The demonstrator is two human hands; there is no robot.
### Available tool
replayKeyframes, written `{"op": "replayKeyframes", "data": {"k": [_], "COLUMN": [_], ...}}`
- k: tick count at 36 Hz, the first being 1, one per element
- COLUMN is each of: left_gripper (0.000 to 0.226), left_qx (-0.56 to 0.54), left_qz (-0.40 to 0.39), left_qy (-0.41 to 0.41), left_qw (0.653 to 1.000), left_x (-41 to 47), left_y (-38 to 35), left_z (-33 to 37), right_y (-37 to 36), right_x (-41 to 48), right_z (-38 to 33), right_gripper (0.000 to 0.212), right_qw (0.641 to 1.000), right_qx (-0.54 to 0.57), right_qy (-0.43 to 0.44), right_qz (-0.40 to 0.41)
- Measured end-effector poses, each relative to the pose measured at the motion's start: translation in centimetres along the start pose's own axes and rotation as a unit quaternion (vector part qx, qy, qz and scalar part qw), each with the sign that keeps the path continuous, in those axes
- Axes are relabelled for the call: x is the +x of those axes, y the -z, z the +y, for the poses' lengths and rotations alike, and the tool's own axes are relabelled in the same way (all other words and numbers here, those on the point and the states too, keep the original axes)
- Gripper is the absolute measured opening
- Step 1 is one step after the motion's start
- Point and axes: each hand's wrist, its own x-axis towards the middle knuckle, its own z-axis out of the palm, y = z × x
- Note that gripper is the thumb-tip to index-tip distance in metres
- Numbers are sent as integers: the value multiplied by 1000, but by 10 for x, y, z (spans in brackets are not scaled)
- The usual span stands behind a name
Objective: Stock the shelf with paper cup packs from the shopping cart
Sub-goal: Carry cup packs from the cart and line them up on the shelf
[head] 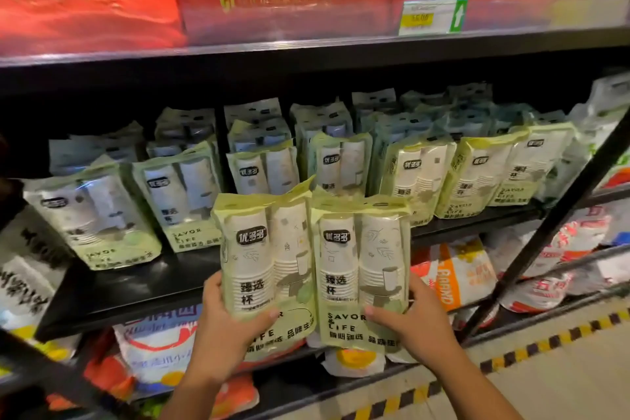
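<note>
Holding two paper cup packs side by side, upright, the left pack is pinched low by the left hand and the right pack by the right hand — each grip is closed on its pack, thumb across the printed front, fingers hidden behind. Both packs are carried in front of the middle shelf, not yet set down. Beyond the grip, a row of stocked packs is already standing on that shelf, with more behind; a bare gap is seen just past the left grip, so the stocking is judged well along but unfinished. The cart is not in view. Each pack's long axis runs vertically, sealed top up, label toward the camera.
</note>
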Motion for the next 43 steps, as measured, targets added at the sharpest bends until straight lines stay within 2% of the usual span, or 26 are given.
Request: {"op": "replayKeyframes", "data": {"k": [5, 10, 15, 23, 31, 43], "left_gripper": [96, 99, 89, 89, 86, 88], "left_qx": [-25, -35, -23, -15, 16, -18], "left_qz": [-24, -30, -30, -4, 10, 13], "left_qy": [15, -14, -23, 27, 9, 4], "left_qw": [999, 999, 999, 1000, 1000, 1000], "left_x": [52, 101, 140, 168, 191, 205], "left_y": [0, -11, -11, -17, -26, -25], "left_z": [-7, -7, -10, -21, -28, -46], "right_y": [-4, -10, -29, -55, -47, -43], "right_x": [44, 93, 132, 160, 196, 223], "right_z": [-13, -24, -20, -3, 2, 4], "right_gripper": [64, 66, 70, 67, 64, 64], "right_qw": [1000, 1000, 999, 998, 999, 999], "right_qx": [-22, -20, -9, -19, -30, -33], "right_qy": [12, 21, 28, 36, 28, 35], "right_qz": [4, 6, 18, 38, 31, -21]}}
